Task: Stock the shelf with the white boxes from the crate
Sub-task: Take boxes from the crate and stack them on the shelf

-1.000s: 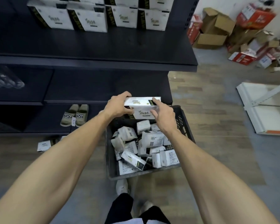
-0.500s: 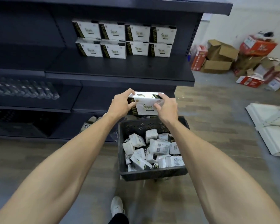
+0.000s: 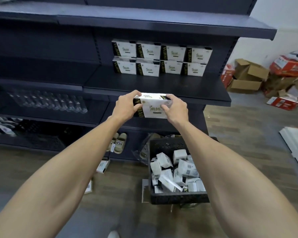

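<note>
Left grip (image 3: 126, 107), a bare hand, is closed round the left end of a white cardboard box with a black side band and green lettering (image 3: 154, 107), fingers over the top edge, thumb on the near face. Right grip (image 3: 176, 110), also a bare hand, is clamped the same way on the box's right end. The box is level with its long side across, held in the air just in front of the front edge of the dark metal shelf board (image 3: 155, 85); can't tell if it touches.

At the back of that board are eight matching white boxes (image 3: 162, 59), two rows of four, one row stacked on the other, faces forward.

Below and right of the hands, a black perforated plastic crate (image 3: 177, 197) sits on the wood-look floor (image 3: 230, 134). It holds a jumble of more white boxes (image 3: 175, 170), tilted every way.

- Lowest shelf: a pair of beige slippers (image 3: 119, 143).
- Left bay, lower board: a row of clear plastic bottles (image 3: 50, 102).
- Floor left of the crate: a small white carton (image 3: 102, 166).
- Far right by the wall: a pile of brown and red cardboard cartons (image 3: 248, 74).
</note>
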`<state>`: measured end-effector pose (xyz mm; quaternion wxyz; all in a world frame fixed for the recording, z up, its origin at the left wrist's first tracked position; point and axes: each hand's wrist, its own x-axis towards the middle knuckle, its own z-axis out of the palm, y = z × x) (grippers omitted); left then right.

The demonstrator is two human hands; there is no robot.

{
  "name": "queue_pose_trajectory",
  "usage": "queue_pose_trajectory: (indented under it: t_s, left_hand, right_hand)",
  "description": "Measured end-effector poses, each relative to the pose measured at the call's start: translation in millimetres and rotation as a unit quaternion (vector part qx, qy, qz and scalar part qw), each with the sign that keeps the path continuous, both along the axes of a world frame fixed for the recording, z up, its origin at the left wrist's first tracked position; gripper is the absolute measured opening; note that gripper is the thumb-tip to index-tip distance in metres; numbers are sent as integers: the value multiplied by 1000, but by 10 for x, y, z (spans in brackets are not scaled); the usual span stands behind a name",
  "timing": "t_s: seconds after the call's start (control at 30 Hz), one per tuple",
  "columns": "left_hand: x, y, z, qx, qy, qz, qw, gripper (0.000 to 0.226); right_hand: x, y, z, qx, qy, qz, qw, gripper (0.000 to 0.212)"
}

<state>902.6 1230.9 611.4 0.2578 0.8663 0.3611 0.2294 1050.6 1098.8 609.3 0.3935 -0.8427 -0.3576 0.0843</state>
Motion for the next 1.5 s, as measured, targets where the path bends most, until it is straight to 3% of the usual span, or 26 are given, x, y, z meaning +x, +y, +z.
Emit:
queue_pose_trajectory:
  t_s: [0.3, 0.5, 1.17, 1.5]
  left_hand:
    - [-509, 1099, 269, 22, -17, -24, 999, 34]
    - [-305, 1486, 243, 12, -29, -58, 998, 34]
    - [2287, 2174, -598, -18, -20, -202, 979, 55]
    - [3044, 2245, -920, -12, -57, -180, 982, 57]
  right_hand:
    - [-536, 1089, 174, 26, -26, -21, 999, 47]
    - [-423, 1376, 205, 13, -39, -48, 998, 47]
    - [1843, 1938, -570, -26, -19, -164, 986, 63]
    - [2730, 2115, -768, -7, -57, -141, 988, 56]
